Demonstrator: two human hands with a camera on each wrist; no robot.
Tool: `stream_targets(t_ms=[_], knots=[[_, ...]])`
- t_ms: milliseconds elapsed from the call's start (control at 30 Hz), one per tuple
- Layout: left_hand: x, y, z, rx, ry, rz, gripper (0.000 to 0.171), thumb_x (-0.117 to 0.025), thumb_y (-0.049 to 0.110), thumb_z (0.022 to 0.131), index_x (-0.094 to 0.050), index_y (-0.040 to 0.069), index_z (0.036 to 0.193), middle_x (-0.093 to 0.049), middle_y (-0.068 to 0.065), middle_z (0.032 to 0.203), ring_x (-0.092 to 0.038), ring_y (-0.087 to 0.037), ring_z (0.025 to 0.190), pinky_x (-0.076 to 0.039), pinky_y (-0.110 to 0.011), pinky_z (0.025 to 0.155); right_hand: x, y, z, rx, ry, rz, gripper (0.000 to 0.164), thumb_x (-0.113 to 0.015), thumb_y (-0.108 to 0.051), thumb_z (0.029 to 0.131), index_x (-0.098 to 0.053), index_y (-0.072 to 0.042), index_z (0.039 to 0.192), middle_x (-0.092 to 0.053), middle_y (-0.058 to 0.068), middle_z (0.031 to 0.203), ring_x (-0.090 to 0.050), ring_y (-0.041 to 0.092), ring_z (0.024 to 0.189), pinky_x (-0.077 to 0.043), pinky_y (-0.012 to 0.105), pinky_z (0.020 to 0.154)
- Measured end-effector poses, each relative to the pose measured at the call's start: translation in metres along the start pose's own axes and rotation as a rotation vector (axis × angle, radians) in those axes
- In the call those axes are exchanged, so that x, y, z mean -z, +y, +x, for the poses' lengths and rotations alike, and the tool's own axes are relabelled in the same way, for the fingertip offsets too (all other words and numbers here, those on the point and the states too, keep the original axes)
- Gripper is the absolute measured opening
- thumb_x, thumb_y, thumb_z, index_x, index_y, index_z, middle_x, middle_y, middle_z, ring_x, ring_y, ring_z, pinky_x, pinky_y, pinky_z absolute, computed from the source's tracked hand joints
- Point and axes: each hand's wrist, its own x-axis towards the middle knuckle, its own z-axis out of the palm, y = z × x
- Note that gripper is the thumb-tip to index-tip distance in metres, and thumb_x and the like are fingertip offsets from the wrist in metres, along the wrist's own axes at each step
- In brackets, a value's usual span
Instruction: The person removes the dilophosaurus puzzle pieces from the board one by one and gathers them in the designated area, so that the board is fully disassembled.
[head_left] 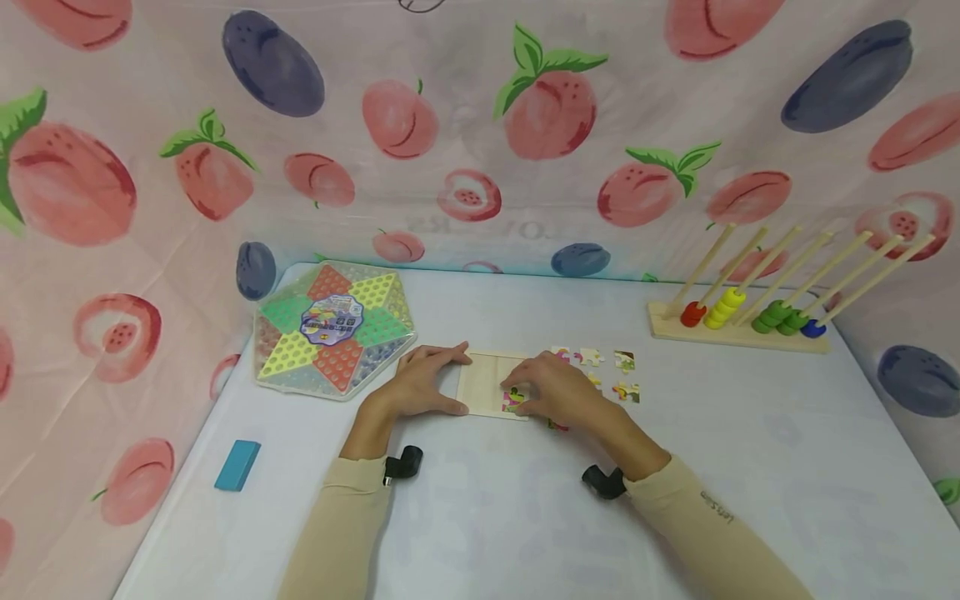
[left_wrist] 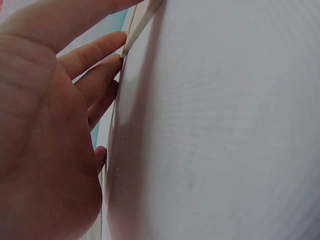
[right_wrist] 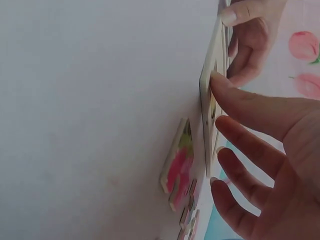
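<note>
A shallow wooden puzzle tray [head_left: 477, 385] lies on the white table between the two hands. My left hand [head_left: 417, 385] spans its left side, thumb at the near corner and forefinger at the far one. Its fingers [left_wrist: 97, 52] look fairly straight in the left wrist view. A pink and green puzzle piece [head_left: 513, 398] sits at the tray's right end, with my right hand [head_left: 558, 390] pinching it between thumb and fingers. Just right of the tray, a loose pink piece [right_wrist: 179, 167] lies on the table, mostly under the right hand in the head view.
Several loose puzzle pieces [head_left: 626, 392] lie right of the tray. At back left is a star-patterned Chinese checkers board [head_left: 348, 367]; a blue block [head_left: 237, 465] lies nearer on the left. A wooden bead rack [head_left: 738, 335] with slanting pegs stands at back right, before a fruit-print cloth [head_left: 480, 125].
</note>
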Motion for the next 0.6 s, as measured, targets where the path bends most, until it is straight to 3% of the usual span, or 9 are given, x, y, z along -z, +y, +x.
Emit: stream_targets(t_ms=[333, 600], knots=[[-0.0012, 0.0000, 0.0009, 0.013, -0.010, -0.003, 0.078, -0.089, 0.033, 0.075, -0.056, 0.026, 0.145, -0.039, 0.005, 0.165, -0.032, -0.028, 0.150, -0.011, -0.058, 0.125, -0.0007, -0.0059, -0.0070, -0.050, 0.025, -0.005, 0.036, -0.089, -0.022, 0.078, -0.080, -0.025, 0.112, -0.079, -0.009, 0.114, -0.064, 0.014, 0.104, -0.055, 0.032, 0.082], [-0.0014, 0.0003, 0.0019, 0.012, -0.004, -0.001, 0.080, -0.090, 0.034, 0.075, -0.054, 0.027, 0.147, -0.045, 0.005, 0.161, -0.033, -0.027, 0.149, -0.012, -0.058, 0.125, -0.0011, -0.0053, -0.0032, -0.053, -0.009, 0.059, 0.032, -0.088, -0.016, 0.079, -0.081, -0.022, 0.110, -0.077, -0.004, 0.114, -0.067, 0.018, 0.110, -0.056, 0.039, 0.095]])
